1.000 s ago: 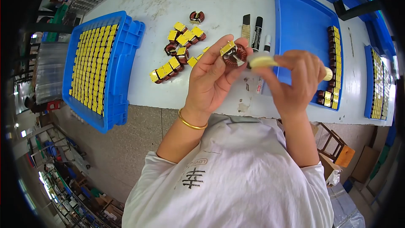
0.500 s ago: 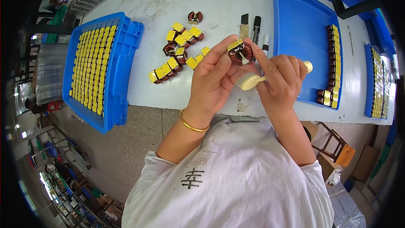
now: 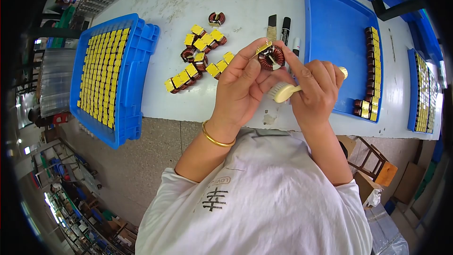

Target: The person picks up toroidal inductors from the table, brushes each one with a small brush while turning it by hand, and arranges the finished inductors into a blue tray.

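A copper-wound ring coil (image 3: 271,58) with a yellow base is held upright between the fingers of my left hand (image 3: 239,82). My right hand (image 3: 315,89) is wrapped round a cream-coloured brush (image 3: 284,92), its bristles pointing left below the coil. The index finger of my right hand reaches up to the coil's right side. To the left of my hands, several similar coils with yellow bases (image 3: 203,42) lie in loose groups on the table, and one lone coil (image 3: 216,19) lies farther back.
A blue crate (image 3: 137,73) full of yellow-based coils stands at the left. Behind my hands lie a flat-bladed tool (image 3: 272,27), a black marker (image 3: 286,30) and a white-capped pen (image 3: 296,44). On the right, a blue tray (image 3: 330,23) has coils along its right side.
The brush has come down and left from beside the coil, and my right hand has moved left with it. Its index finger now reaches the coil, which has shifted slightly right in my left hand.
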`<control>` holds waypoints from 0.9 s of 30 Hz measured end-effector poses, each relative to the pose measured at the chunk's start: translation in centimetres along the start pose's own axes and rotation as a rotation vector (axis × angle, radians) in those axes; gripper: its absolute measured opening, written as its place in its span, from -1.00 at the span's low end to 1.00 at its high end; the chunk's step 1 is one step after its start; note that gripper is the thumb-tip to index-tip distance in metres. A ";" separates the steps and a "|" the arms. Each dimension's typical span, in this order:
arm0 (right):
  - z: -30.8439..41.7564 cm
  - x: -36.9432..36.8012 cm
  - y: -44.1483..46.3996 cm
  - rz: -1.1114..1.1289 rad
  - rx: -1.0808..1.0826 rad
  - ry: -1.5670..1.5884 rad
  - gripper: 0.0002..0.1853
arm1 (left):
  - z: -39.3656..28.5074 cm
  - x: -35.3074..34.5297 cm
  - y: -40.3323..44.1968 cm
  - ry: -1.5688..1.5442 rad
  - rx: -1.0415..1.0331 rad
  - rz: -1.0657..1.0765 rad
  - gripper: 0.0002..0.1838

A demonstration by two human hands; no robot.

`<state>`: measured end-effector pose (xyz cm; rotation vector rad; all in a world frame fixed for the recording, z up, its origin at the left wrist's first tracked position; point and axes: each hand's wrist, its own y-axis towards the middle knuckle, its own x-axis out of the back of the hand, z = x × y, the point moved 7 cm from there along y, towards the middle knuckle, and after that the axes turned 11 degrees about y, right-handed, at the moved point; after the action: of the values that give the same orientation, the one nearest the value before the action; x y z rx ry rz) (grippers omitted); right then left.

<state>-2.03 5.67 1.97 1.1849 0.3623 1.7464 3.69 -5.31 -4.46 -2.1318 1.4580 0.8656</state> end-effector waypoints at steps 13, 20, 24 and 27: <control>-0.3 0.1 -0.4 0.014 -0.007 -0.026 -0.58 | 0.3 0.2 -0.1 0.043 0.044 -0.052 -0.57; -0.5 0.0 -0.4 0.014 -0.015 -0.024 -0.59 | 0.3 0.3 -0.1 0.050 0.047 -0.048 -0.57; -0.5 0.0 -0.3 0.020 -0.014 -0.014 -0.57 | 0.3 0.1 -0.1 0.040 0.046 -0.034 -0.56; -0.5 0.0 -0.3 0.007 -0.005 -0.003 -0.54 | 0.3 0.2 -0.1 0.044 0.056 -0.046 -0.56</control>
<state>-2.26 6.00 1.52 1.1866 0.3520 1.7503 3.72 -5.17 -4.82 -2.1471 1.4314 0.7564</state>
